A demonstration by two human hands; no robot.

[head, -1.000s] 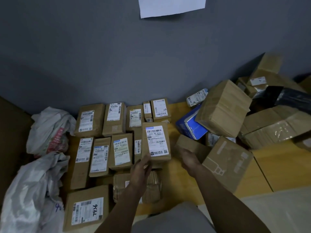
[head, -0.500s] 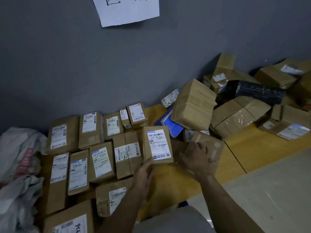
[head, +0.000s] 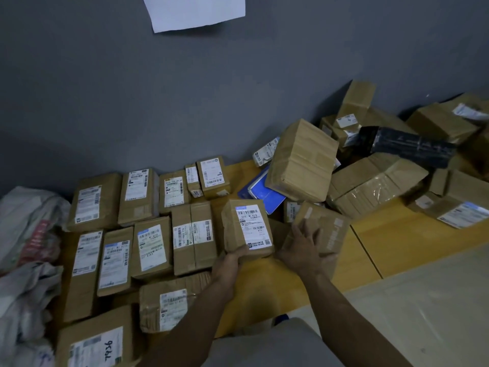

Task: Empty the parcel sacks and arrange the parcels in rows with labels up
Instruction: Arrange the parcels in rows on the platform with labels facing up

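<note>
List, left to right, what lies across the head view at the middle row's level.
White sack, row of four label-up parcels, gripped labelled parcel, carton with no label showing, far-right labelled parcel.

"Where do the rows lie?"

"Left of the middle of the platform (head: 391,234). The far row (head: 137,197) runs along the wall (head: 185,102), the second row (head: 150,247) sits just near of it, and two more parcels (head: 169,305) lie nearer still."

"And your hands?"

"My left hand (head: 227,266) holds the end parcel (head: 247,226), right of the second row. My right hand (head: 301,250) lies on a box (head: 328,231) just right of that."

"The rest?"

"The heap (head: 370,181) is on the far right. The sacks (head: 29,229) lie at the left edge."
</note>
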